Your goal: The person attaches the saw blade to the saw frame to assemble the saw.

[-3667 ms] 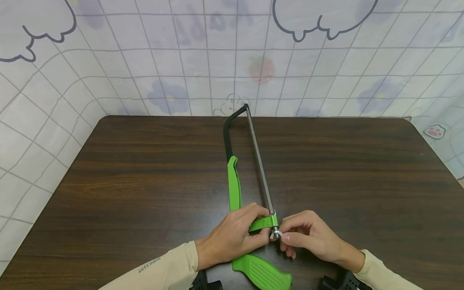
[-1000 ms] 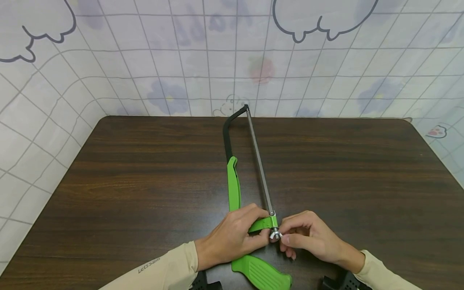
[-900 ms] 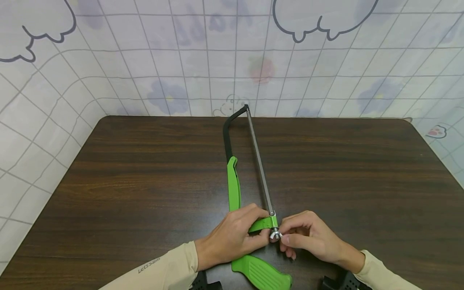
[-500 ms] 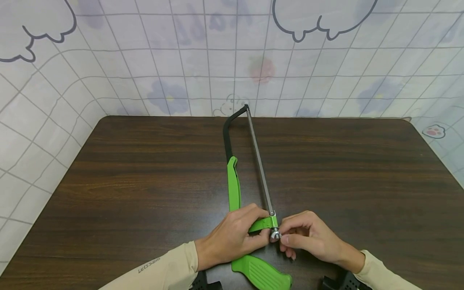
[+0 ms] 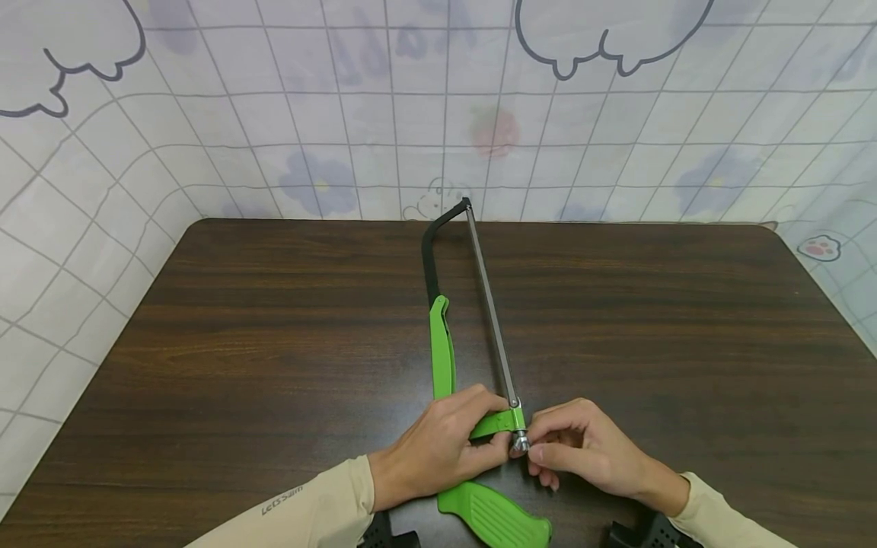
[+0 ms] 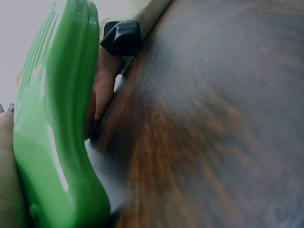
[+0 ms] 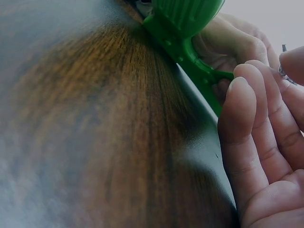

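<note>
A hacksaw with a green handle (image 5: 495, 514), a black front frame (image 5: 428, 259) and a grey blade (image 5: 489, 304) lies lengthwise on the table, its tip pointing away from me. My left hand (image 5: 441, 441) grips the green frame near the handle, thumb and index finger around the short green arm (image 5: 492, 423). At the blade's near end sits a silver wing nut (image 5: 521, 442). My right hand (image 5: 592, 449) pinches that wing nut between thumb and index finger, its other fingers curled below. In the left wrist view the green handle (image 6: 57, 123) hides most of the left hand.
The dark wood-grain table (image 5: 274, 320) extends around the saw, with rounded far corners. A white grid-patterned cloth (image 5: 438, 114) hangs behind it. Black wrist-camera mounts (image 5: 390, 533) show at the bottom edge under the sleeves.
The wing nut's wings have turned a little under the right thumb and fingertip. The left hand and the hacksaw stay where they were.
</note>
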A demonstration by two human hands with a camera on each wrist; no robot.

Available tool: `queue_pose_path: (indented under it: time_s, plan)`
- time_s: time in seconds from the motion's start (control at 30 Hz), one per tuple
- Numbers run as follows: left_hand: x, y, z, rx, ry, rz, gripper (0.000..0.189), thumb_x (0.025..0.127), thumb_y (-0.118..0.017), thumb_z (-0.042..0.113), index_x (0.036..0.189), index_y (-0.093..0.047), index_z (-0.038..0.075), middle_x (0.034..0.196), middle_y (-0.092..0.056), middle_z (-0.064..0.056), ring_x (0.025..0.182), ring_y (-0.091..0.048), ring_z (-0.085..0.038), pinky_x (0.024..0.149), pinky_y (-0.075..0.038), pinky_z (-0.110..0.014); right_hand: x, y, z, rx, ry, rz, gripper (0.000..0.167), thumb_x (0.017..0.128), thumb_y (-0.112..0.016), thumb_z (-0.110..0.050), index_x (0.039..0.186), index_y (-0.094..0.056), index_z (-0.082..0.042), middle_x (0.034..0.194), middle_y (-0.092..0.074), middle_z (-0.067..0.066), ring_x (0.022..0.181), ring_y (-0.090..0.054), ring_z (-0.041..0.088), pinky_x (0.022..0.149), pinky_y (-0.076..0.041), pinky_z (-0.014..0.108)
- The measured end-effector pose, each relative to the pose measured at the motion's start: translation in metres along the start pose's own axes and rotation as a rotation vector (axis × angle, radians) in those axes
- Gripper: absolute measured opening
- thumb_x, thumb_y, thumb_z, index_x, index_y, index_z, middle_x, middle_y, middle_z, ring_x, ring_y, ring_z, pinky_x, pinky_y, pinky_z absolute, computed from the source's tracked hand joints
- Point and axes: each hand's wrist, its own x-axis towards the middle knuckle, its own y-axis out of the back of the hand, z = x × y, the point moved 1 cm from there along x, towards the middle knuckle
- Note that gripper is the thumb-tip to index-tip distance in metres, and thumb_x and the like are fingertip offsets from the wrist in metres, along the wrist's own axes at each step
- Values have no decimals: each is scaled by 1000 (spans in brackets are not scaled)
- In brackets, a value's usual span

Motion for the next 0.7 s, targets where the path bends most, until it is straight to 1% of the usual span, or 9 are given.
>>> queue_pose_path:
  time_s: [0.4, 0.7]
  plan:
    - [0, 0, 0, -10, 1, 7, 21, 94, -66, 8, 115, -64, 10, 95, -65, 3, 73, -51, 1, 67, -42, -1, 1, -3, -4, -25, -39, 20, 23, 96, -47, 21, 104, -67, 15, 79, -58, 29, 57, -55, 37, 52, -58, 35]
    - [1, 1, 0, -34, 12, -6, 21, 95, -66, 7, 115, -64, 10, 97, -66, 2, 73, -51, 1, 67, -42, -1, 2, -3, -6, -80, -42, 26, 23, 95, -49, 21, 102, -69, 11, 78, -60, 26, 57, -57, 34, 51, -58, 34]
